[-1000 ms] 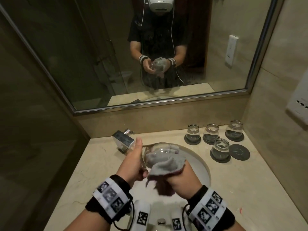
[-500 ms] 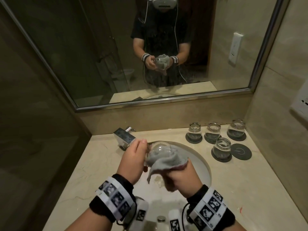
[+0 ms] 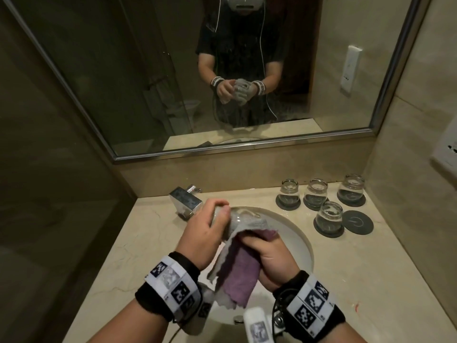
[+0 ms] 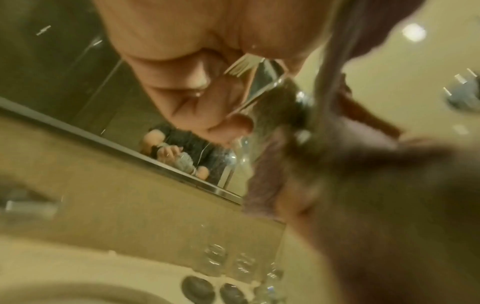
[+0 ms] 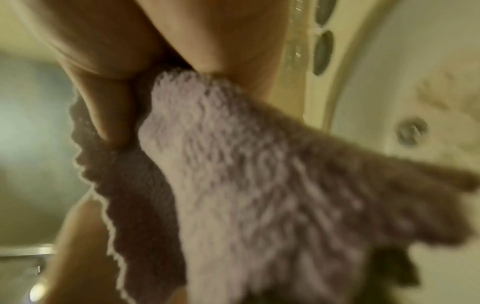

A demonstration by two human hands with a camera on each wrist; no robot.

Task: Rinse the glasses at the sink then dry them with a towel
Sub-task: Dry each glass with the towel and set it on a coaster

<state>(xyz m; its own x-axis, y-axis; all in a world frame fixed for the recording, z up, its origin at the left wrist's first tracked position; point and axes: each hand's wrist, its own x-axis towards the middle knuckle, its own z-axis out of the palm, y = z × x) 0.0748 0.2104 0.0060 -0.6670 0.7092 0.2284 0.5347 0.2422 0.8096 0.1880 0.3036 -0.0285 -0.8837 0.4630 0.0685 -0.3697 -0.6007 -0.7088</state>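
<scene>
Over the sink point(image 3: 300, 241) we are drying: our left hand point(image 3: 202, 233) grips the glass point(image 3: 226, 220), our right hand point(image 3: 269, 256) clutches the towel point(image 3: 241, 273); next, probably set it on the bench point(image 3: 371, 276).

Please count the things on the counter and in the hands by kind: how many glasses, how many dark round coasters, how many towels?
Glasses: 5. Four stand on coasters; one glass is gripped by the left hand.
Coasters: 5. Four carry glasses; one is bare.
Towels: 1, the towel held by the right hand.
Total: 11.
</scene>
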